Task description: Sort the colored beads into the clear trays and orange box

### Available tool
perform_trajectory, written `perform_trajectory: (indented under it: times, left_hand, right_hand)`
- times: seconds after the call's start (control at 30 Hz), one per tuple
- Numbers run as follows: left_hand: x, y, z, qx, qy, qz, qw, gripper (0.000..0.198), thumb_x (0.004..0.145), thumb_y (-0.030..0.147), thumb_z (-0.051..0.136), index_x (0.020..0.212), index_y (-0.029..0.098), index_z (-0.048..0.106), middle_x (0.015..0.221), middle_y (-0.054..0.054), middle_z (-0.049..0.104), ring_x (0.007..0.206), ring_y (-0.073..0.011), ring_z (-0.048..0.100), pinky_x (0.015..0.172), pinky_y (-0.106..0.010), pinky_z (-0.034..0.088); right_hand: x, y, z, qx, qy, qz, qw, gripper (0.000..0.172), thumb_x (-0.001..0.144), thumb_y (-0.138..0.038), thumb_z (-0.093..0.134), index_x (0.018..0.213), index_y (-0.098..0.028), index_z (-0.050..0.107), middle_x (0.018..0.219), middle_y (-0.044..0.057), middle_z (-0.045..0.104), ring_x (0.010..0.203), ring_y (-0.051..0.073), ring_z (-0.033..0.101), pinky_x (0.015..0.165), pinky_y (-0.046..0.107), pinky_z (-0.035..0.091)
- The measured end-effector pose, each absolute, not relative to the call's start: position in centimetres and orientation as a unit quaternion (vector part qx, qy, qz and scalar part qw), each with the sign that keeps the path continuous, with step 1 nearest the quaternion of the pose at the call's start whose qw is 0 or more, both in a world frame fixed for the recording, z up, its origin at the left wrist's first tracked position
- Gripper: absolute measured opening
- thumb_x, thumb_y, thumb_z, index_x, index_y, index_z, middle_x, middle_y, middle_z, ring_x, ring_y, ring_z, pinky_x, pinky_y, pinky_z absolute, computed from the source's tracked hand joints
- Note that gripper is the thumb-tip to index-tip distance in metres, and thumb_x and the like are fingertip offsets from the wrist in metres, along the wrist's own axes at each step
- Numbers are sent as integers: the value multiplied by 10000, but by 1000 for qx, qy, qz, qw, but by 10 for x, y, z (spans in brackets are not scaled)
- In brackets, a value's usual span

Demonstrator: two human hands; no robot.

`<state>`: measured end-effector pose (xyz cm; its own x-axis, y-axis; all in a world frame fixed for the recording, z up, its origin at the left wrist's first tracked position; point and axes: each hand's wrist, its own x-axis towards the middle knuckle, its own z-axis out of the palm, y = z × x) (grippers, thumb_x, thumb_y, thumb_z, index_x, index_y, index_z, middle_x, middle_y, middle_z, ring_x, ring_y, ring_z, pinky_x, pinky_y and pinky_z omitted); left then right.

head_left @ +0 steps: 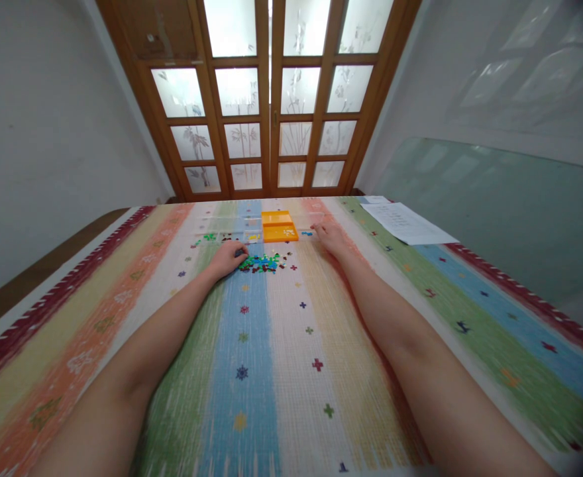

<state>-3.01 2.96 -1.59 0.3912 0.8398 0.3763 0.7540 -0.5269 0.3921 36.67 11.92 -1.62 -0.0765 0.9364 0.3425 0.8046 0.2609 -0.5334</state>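
Observation:
A loose pile of small green, blue, brown and white pieces [265, 263] lies on the striped cloth. My left hand [229, 257] is at the pile's left edge, fingers curled over; what they hold, if anything, is too small to name. Behind the pile stands an open orange box [280, 232] with a few white pieces in its near half. To its left are small groups of green [209, 237], brown and yellow pieces [254, 237]. My right hand [329, 237] is just right of a small blue group [307, 233], its thumb and fingers close together; their contents cannot be made out.
White printed sheets [405, 222] lie at the table's back right. The patterned tablecloth [291, 397] stretches toward me under both forearms. Beyond the table's far edge is a wooden door [270, 132] with glass panes, with walls at either side.

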Motion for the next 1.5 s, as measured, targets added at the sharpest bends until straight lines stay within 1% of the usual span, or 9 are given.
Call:
perform_trajectory:
  times: [0.2, 0.5, 0.6, 0.7, 0.8, 1.0, 1.1, 1.3, 1.5]
  left_hand:
    - [-29, 29, -15, 844, 463, 261, 65, 173, 871, 288, 632, 935, 243, 786, 1027, -64, 749, 1024, -254, 651, 1022, -426, 464]
    - [-29, 29, -15, 825, 476, 291, 93, 151, 873, 316, 654, 897, 238, 782, 981, -57, 754, 1000, -254, 660, 1020, -421, 471]
    - [-30, 29, -16, 792, 502, 328, 118, 171, 866, 335, 657, 929, 232, 777, 988, -54, 760, 966, -248, 666, 954, -397, 501]
    - [-32, 32, -17, 753, 521, 363, 172, 203, 866, 359, 649, 953, 218, 767, 948, -44, 763, 858, -225, 674, 848, -366, 527]
    - [-36, 36, -20, 717, 523, 402, 226, 212, 838, 379, 666, 933, 207, 747, 889, -35, 752, 794, -206, 665, 786, -338, 527]
    - [-44, 42, -16, 588, 536, 516, 316, 244, 742, 359, 741, 919, 194, 706, 830, -32, 709, 734, -180, 650, 681, -283, 492]
    - [-51, 43, -11, 540, 544, 557, 319, 243, 729, 324, 751, 921, 189, 692, 792, -20, 687, 692, -159, 627, 643, -260, 463]
    - [-69, 46, -7, 459, 561, 617, 307, 220, 721, 264, 701, 921, 178, 667, 796, -9, 680, 627, -123, 590, 592, -230, 432]
    - [-85, 48, -6, 396, 572, 646, 313, 262, 714, 276, 663, 961, 190, 648, 793, -2, 672, 617, -118, 617, 573, -209, 442]
  right_hand:
    - [355, 112, -16, -593, -731, 100, 323, 421, 1061, -373, 414, 1144, -188, 783, 1231, 115, 749, 1127, 245, 667, 1000, 353, 482]
    - [314, 83, -3, -456, -819, 93, 335, 415, 1080, -416, 434, 1033, -195, 782, 1132, 116, 746, 1050, 232, 660, 984, 347, 466]
    - [304, 72, 2, -423, -844, 95, 315, 415, 1083, -423, 432, 1020, -201, 777, 1086, 107, 748, 995, 225, 660, 929, 339, 469]
    - [295, 64, 5, -396, -870, 86, 280, 393, 1077, -401, 452, 992, -202, 780, 1018, 98, 758, 955, 223, 659, 887, 332, 468]
    - [287, 61, 5, -364, -892, 86, 253, 339, 1058, -344, 484, 1029, -201, 790, 1049, 97, 771, 982, 227, 670, 892, 333, 476]
    - [277, 58, 2, -277, -930, 102, 220, 298, 1030, -286, 521, 1119, -218, 797, 1145, 89, 766, 1074, 226, 677, 973, 350, 495]
    - [276, 55, 1, -264, -934, 101, 218, 302, 1034, -283, 524, 1151, -228, 796, 1182, 93, 757, 1103, 232, 671, 995, 370, 498]
    - [273, 53, 0, -248, -944, 74, 204, 321, 1039, -292, 514, 1164, -228, 802, 1221, 105, 745, 1127, 241, 666, 1035, 401, 495]
    - [272, 54, -2, -254, -946, 60, 192, 325, 1019, -238, 506, 1146, -232, 805, 1219, 87, 751, 1115, 227, 675, 1029, 382, 500]
